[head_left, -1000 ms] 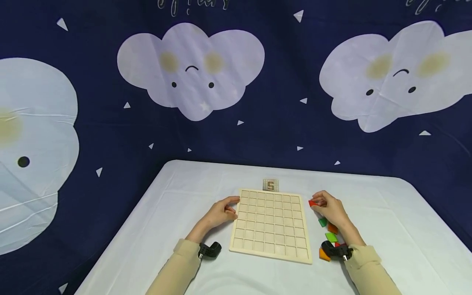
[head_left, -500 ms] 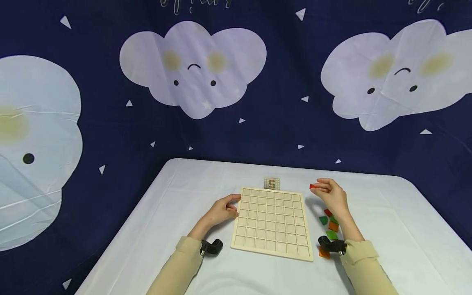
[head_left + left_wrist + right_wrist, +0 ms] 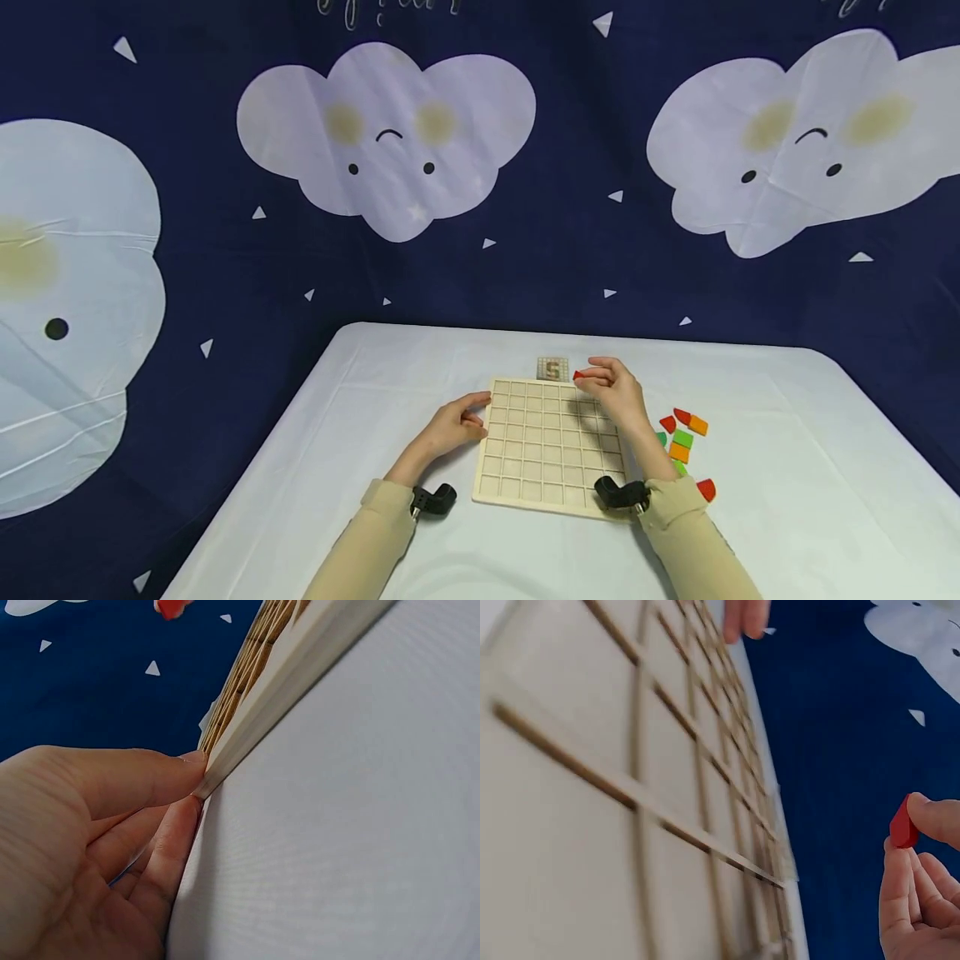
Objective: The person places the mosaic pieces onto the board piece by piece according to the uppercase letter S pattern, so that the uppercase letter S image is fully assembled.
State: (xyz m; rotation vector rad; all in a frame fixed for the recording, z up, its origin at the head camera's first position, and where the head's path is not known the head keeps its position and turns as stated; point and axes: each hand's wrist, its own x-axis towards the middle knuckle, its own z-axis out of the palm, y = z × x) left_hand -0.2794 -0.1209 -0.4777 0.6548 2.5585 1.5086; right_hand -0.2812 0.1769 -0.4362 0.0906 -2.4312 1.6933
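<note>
A pale wooden board with a raised grid of square cells lies on the white table. At its left edge, my left hand touches the rim with thumb and fingertips; the left wrist view shows the thumb against the board's side. Above the far right part of the board, my right hand pinches a small red block with a curved side between thumb and fingertips. Just beyond the board's far edge lies a small gridded card with a brown figure like an S or 5.
Right of the board lie several loose coloured blocks, among them an orange block, a light green block and a red rounded block. The right forearm partly hides this group. A dark blue cloth with clouds hangs behind the table.
My right hand has lifted the red block from beside the loose pieces and carried it left over the board's far right part. My left hand stays at the board's left edge.
</note>
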